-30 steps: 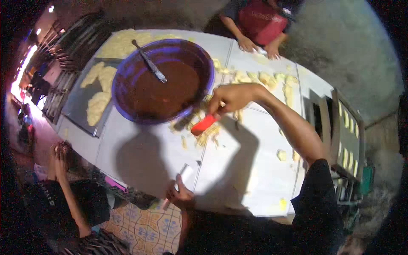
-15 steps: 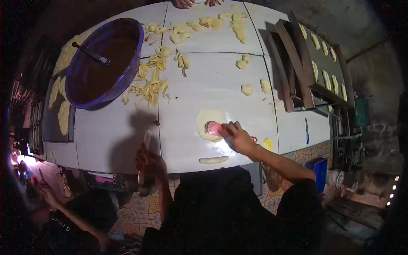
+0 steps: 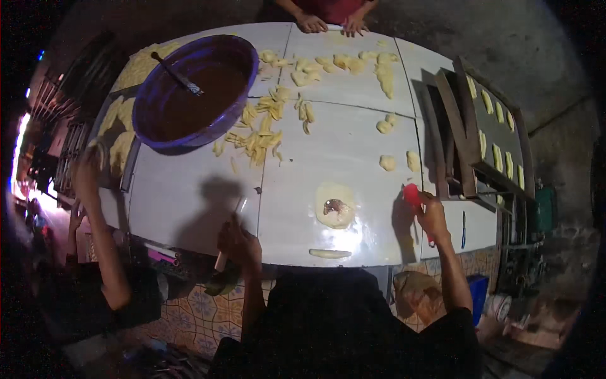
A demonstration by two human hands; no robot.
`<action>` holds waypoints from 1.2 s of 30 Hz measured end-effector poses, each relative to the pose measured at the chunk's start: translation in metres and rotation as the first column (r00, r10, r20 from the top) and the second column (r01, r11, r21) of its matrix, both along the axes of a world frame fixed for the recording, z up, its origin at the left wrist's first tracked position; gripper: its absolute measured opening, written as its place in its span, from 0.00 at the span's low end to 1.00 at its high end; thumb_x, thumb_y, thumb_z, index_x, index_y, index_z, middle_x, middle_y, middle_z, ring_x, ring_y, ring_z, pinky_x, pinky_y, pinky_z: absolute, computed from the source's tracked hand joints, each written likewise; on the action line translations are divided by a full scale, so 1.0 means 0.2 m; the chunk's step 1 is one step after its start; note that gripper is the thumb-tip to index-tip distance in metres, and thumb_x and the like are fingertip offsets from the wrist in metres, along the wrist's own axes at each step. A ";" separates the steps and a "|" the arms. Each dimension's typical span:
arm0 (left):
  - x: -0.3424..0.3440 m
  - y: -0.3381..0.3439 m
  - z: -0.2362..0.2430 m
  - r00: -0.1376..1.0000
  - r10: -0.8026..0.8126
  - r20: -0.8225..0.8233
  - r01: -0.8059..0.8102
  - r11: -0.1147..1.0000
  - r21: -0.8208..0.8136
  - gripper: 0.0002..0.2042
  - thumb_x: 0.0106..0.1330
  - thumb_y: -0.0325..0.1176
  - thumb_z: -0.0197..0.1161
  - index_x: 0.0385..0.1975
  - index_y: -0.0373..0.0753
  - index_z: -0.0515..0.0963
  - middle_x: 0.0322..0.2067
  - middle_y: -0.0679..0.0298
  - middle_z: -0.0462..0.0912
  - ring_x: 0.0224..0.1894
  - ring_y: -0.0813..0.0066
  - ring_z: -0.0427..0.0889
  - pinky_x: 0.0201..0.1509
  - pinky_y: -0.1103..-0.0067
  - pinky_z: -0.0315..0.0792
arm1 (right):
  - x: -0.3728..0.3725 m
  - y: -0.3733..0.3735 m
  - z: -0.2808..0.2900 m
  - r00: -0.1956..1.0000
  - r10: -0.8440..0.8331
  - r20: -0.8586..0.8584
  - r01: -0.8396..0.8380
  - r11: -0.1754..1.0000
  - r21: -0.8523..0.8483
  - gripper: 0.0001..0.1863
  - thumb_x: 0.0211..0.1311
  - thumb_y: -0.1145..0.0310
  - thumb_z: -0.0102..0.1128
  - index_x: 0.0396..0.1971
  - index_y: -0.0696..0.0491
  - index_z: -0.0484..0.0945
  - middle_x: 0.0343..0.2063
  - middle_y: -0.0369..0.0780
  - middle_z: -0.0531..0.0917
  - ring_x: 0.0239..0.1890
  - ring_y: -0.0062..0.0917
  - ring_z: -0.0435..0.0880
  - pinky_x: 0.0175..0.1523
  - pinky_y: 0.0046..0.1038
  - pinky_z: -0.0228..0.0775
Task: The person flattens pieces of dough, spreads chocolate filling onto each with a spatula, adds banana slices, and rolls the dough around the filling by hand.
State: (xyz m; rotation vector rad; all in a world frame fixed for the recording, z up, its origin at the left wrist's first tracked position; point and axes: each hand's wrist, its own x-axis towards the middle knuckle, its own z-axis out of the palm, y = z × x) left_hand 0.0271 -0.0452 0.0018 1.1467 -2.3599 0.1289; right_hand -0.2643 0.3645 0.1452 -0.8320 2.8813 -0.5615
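My right hand [image 3: 432, 219] is closed around the handle of a pink-red spoon [image 3: 411, 194], held near the right side of the white tiled table. To its left lies a flat round of dough [image 3: 333, 220] with a patch of dark filling [image 3: 336, 206] near its middle. A thin dough strip [image 3: 329, 253] rests in front of the round, close to the near edge. My left hand [image 3: 241, 247] grips a slim pale rolling pin [image 3: 240, 204] over the near edge, left of the dough. Part of the pin is hidden by my fingers.
A big purple basin [image 3: 251, 76] of brown filling, with a long-handled utensil [image 3: 180, 76], stands back left. Dough strips [image 3: 265, 142] and small lumps [image 3: 387, 163] lie beyond. Trays [image 3: 495, 139] of shaped dough and a knife [image 3: 464, 228] are right. Co-workers' hands [image 3: 311, 24] appear far and left.
My right hand has moved right with the spoon, away from the dough round, where dark filling now shows. The view has shifted. A co-worker's arm at left has risen toward the dough tray.
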 end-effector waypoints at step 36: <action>-0.51 0.41 0.36 0.639 -0.694 -0.333 0.763 0.627 0.157 0.18 0.57 0.30 0.71 0.49 0.42 0.81 0.47 0.59 0.78 0.55 0.53 0.74 0.60 0.58 0.66 | 0.28 -0.61 -0.34 0.987 0.150 -0.066 -0.162 0.849 -0.503 0.10 0.52 0.72 0.71 0.35 0.57 0.84 0.35 0.44 0.81 0.44 0.42 0.80 0.50 0.40 0.76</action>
